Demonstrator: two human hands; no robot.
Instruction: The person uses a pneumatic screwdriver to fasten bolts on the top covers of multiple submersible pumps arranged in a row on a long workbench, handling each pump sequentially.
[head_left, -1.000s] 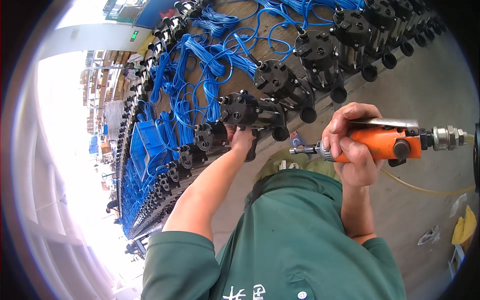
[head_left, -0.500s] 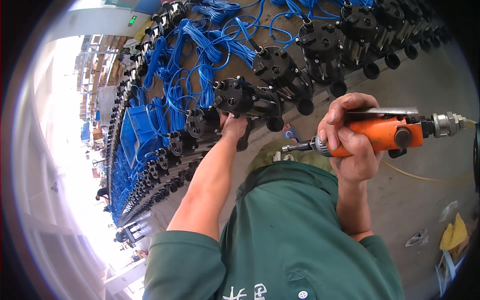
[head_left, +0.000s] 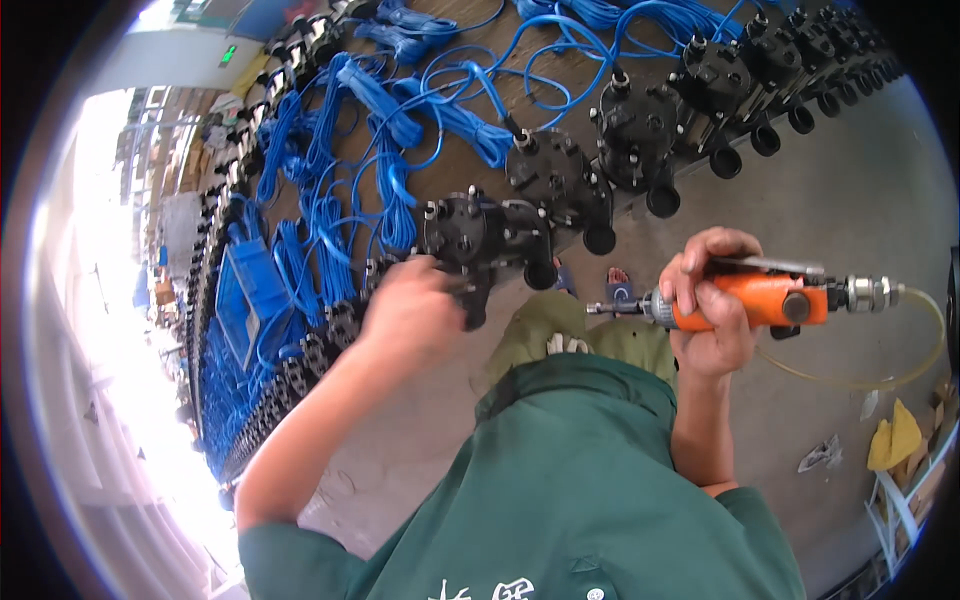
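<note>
I am seeing: left hand (head_left: 408, 308) gripping black pump (head_left: 478, 235) | right hand (head_left: 708, 310) clamping orange screwdriver (head_left: 752, 300), right of pump, apart

head cam | worn on head | faces down | close over bench (head_left: 880, 200)

Black pumps (head_left: 556, 178) stand close together all along the bench (head_left: 480, 120) edge, leaving only narrow gaps. Behind them, tangled blue hoses (head_left: 390, 170) fill the bench top. The floor (head_left: 830, 200) beside the edge gives open room.
</note>
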